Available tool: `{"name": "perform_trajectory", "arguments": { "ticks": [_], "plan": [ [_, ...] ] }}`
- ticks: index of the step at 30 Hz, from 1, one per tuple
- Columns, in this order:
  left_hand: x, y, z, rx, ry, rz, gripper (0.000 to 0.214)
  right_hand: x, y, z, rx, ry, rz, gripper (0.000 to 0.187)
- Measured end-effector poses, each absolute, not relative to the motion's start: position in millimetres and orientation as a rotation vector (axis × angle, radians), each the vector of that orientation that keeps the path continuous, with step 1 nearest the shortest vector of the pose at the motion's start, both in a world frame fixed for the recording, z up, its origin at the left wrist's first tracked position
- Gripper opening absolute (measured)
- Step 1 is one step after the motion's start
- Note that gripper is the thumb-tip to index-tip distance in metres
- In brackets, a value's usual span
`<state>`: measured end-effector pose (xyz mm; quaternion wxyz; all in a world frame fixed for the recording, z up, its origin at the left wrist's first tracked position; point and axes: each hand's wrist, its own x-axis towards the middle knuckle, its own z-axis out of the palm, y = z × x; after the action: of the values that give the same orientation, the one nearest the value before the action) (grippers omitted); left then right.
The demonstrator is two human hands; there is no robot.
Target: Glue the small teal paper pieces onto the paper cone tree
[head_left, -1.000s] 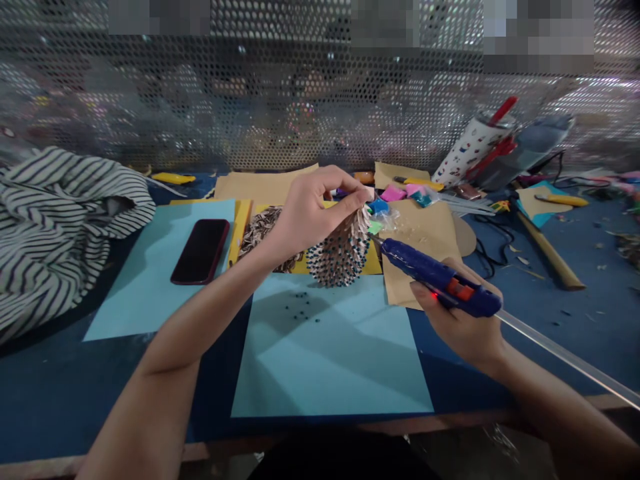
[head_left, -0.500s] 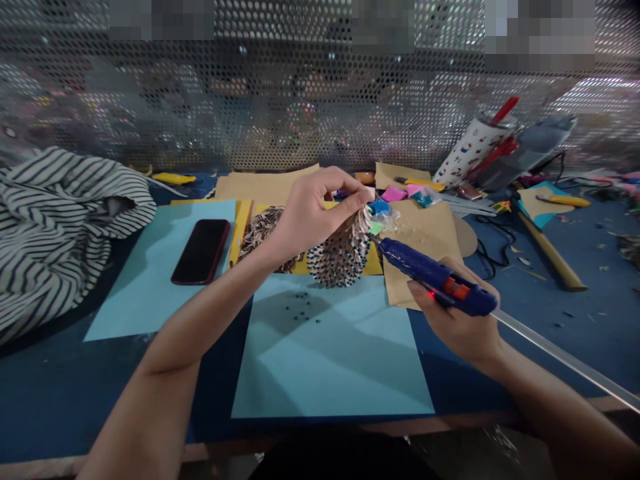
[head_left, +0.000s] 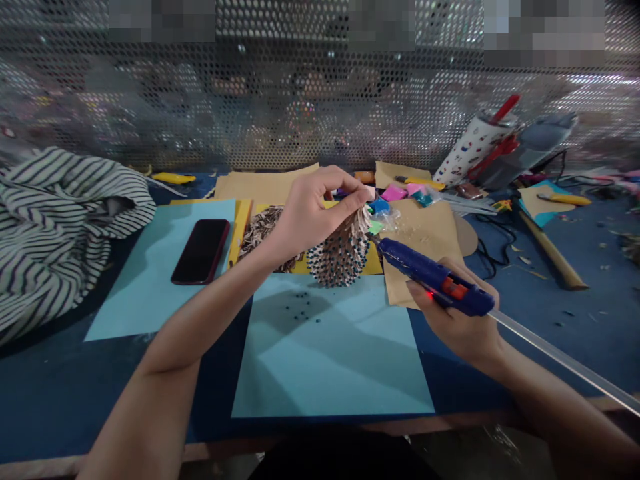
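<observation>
My left hand (head_left: 320, 210) pinches the top of a spiky craft piece (head_left: 339, 259), whose pale spikes carry dark blue tips. The piece hangs tilted over the edge of a light blue sheet (head_left: 335, 373). In my right hand (head_left: 460, 327) is a blue hot glue gun (head_left: 430, 270) with an orange part and a small red light. Its nozzle points left and meets or nearly touches the craft piece's side. A long clear glue stick (head_left: 560, 357) sticks out of the gun's rear. Several tiny dark beads (head_left: 301, 307) lie on the sheet below.
Behind my left wrist lies a heap of pale and brown slivers (head_left: 263, 230). A phone (head_left: 201, 251) rests on another blue sheet, beside a striped cloth (head_left: 60, 233). Colourful packets (head_left: 395, 193), a patterned tumbler (head_left: 470, 150) and a wooden stick (head_left: 553, 253) are at right. A perforated metal panel (head_left: 290, 107) stands behind.
Hardly anything differs. Both hands, the craft piece and the glue gun keep almost the same positions, with only a very slight shift of the view.
</observation>
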<state>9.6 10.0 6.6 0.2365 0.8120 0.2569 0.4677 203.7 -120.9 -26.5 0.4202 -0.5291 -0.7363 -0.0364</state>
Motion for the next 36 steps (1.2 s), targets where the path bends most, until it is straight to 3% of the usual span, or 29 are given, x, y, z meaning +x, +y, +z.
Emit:
{"name": "perform_trajectory", "arguments": {
  "ticks": [10,14,18,23,31,36],
  "plan": [
    [9,10,7,2.241,0.705,1.279,0.013,221,-140,-34,-1.293,-1.905,-0.103,0.009],
    [6,10,7,2.288,0.719,1.283,0.015,237,-148,-55,-1.224,-2.127,-0.218,0.023],
    [-4,2,2,2.316,0.81,1.443,0.018,248,-152,-77,-1.568,-2.107,-0.341,0.024],
    [-22,-23,-14,2.318,0.955,1.576,0.01,259,-150,-98,-1.847,-2.041,-0.168,0.033],
    [-57,-53,-60,2.552,1.078,0.717,0.01,264,-145,-110,-1.833,-2.134,0.132,0.036],
    [-76,-56,-85,2.616,1.17,0.391,0.01,253,-153,-86,-1.994,-2.315,-0.214,0.031]
  ]
}}
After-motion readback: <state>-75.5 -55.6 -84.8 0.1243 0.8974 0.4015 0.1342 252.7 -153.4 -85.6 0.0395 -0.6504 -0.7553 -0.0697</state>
